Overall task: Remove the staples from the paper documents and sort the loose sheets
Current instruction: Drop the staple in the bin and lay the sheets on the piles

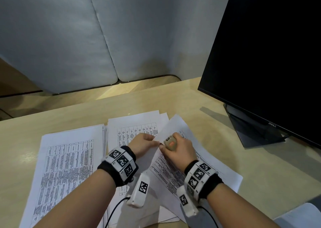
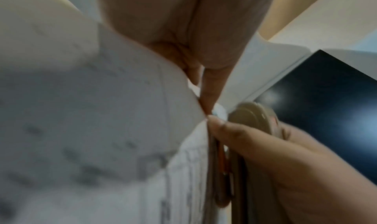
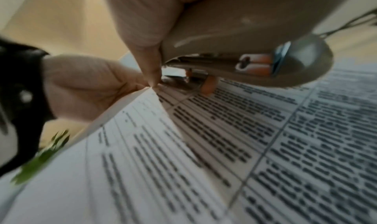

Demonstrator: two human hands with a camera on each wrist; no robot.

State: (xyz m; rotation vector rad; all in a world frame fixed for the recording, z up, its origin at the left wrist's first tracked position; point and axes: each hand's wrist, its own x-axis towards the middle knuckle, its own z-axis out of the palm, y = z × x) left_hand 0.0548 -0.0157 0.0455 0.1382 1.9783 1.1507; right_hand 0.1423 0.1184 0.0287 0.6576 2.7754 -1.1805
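Matt paper sheets (image 1: 69, 158), pale wood-look desk (image 1: 225, 158)

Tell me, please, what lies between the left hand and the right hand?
In the head view, the corner of a folded-back sheet lies between the left hand and the right hand, which also holds the beige staple remover.

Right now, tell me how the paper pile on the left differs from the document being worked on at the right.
1. The left pile lies flat on the desk; the right document has its top sheet folded back.
2. No hand touches the left pile; the left hand pinches the right document's corner, and the right hand, gripping a beige stapler, meets it there.
3. The left pile sits fairly straight; the right document lies askew.

Both carry printed tables.
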